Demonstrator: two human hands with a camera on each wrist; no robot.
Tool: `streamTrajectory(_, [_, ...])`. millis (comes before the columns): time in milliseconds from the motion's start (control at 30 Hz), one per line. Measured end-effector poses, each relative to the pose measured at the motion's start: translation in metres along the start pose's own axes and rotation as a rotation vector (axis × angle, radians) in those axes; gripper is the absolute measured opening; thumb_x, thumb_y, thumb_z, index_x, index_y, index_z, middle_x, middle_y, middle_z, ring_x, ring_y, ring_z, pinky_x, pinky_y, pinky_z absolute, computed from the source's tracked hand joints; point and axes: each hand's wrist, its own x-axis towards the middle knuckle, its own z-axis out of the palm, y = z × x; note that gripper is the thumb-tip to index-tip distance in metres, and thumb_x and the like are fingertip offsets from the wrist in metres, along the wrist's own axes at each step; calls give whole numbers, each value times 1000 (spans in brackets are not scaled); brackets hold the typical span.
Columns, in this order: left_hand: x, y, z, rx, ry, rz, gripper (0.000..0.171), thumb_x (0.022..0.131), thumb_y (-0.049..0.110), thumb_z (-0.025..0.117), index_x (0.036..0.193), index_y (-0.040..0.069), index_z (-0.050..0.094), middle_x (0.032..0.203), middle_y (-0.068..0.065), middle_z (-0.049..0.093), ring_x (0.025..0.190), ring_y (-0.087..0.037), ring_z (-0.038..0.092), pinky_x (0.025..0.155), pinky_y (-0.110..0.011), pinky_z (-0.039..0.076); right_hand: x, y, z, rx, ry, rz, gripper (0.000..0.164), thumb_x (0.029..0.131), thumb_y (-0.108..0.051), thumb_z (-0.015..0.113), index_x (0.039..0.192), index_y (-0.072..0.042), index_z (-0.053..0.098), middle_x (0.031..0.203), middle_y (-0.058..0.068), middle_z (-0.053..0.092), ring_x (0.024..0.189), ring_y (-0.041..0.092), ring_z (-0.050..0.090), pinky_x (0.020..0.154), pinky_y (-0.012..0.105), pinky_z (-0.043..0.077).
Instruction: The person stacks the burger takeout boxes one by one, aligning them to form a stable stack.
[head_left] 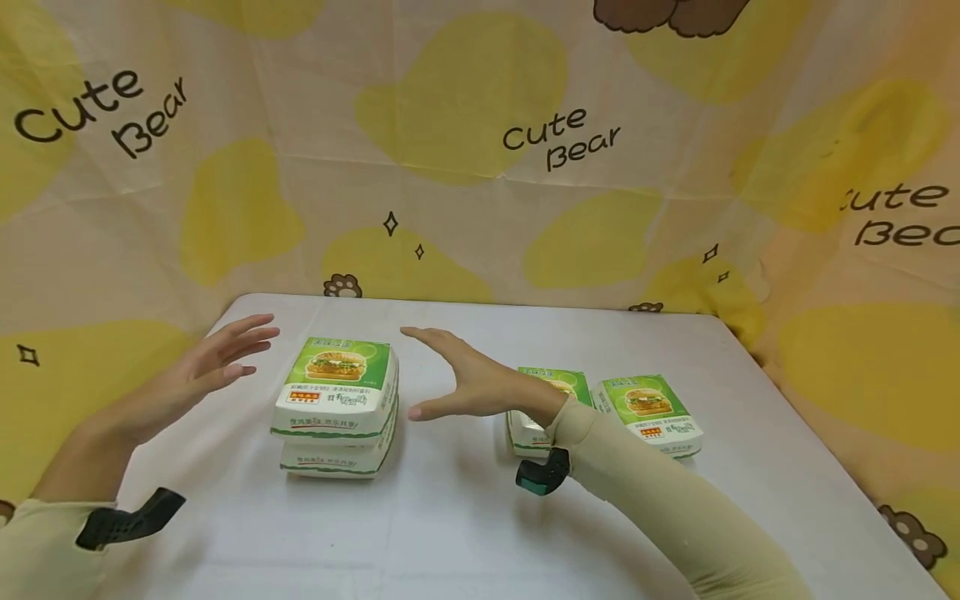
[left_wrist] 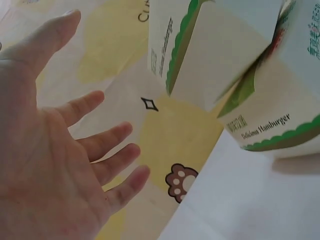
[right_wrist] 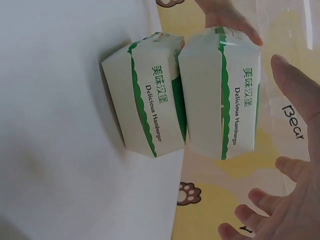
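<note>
On the left part of the bench [head_left: 450,525], an upper burger box [head_left: 337,387] sits on a lower burger box [head_left: 330,460]. The left hand [head_left: 197,371] and right hand [head_left: 472,379] flank the pair, both spread wide, clear of it and holding nothing. The boxes look like thin card: probably light, slightly slick and easy to dent, so gentle palms on opposite sides should suit. A third box [head_left: 528,435] and a fourth box [head_left: 648,404] rest near the right sleeve [head_left: 652,508]
</note>
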Motion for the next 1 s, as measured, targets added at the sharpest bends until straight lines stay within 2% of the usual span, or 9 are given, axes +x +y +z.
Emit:
streamTrajectory(133, [4, 12, 2, 44, 28, -7, 59, 100, 4, 39, 155, 19, 21, 155, 9, 32, 133, 12, 35, 92, -4, 35, -6, 6, -6, 2, -6, 6, 95, 77, -52, 75, 148, -52, 11, 160, -18, 14, 152, 11, 11, 120, 52, 21])
streamTrajectory(267, [8, 18, 3, 34, 11, 17, 60, 100, 3, 40, 155, 16, 21, 156, 10, 29, 135, 11, 33, 95, -4, 34, -11, 11, -9, -10, -6, 11, 93, 78, -51, 75, 147, -54, 12, 159, -19, 16, 151, 9, 12, 120, 50, 21])
streamTrajectory(533, [8, 23, 8, 71, -47, 6, 65, 99, 4, 42, 156, 21, 17, 159, 13, 22, 137, 12, 28, 98, -5, 34, -25, 23, -17, -48, 19, 38, 92, 78, -53, 74, 149, -48, 16, 159, -16, 18, 151, 11, 15, 120, 50, 22])
streamTrajectory(700, [8, 26, 12, 104, -45, -24, 68, 98, 7, 46, 155, 28, 17, 159, 14, 21, 131, 15, 31, 95, -9, 38, -34, 30, -24, -61, 23, 77, 90, 78, -54, 74, 147, -52, 17, 159, -16, 18, 151, 11, 15, 120, 50, 23])
streamTrajectory(833, [9, 26, 14, 140, -42, -25, 73, 95, 8, 52, 155, 29, 16, 159, 14, 20, 128, 16, 31, 93, -14, 41, -42, 36, -29, -55, 22, 94, 88, 79, -52, 74, 148, -49, 19, 160, -14, 18, 151, 14, 14, 119, 52, 24])
streamTrajectory(933, [9, 25, 15, 148, -49, -34, 77, 93, 9, 55, 155, 30, 15, 160, 14, 19, 128, 13, 33, 95, -20, 42, -47, 41, -32, -58, 17, 105, 88, 79, -52, 74, 149, -48, 20, 160, -13, 18, 151, 15, 14, 119, 53, 24])
streamTrajectory(1000, [9, 25, 15, 149, -60, -52, 78, 92, 10, 56, 155, 32, 14, 161, 14, 18, 132, 2, 36, 95, -24, 43, -49, 45, -34, -74, 14, 105, 87, 79, -53, 73, 149, -47, 20, 160, -12, 17, 152, 17, 14, 119, 54, 23])
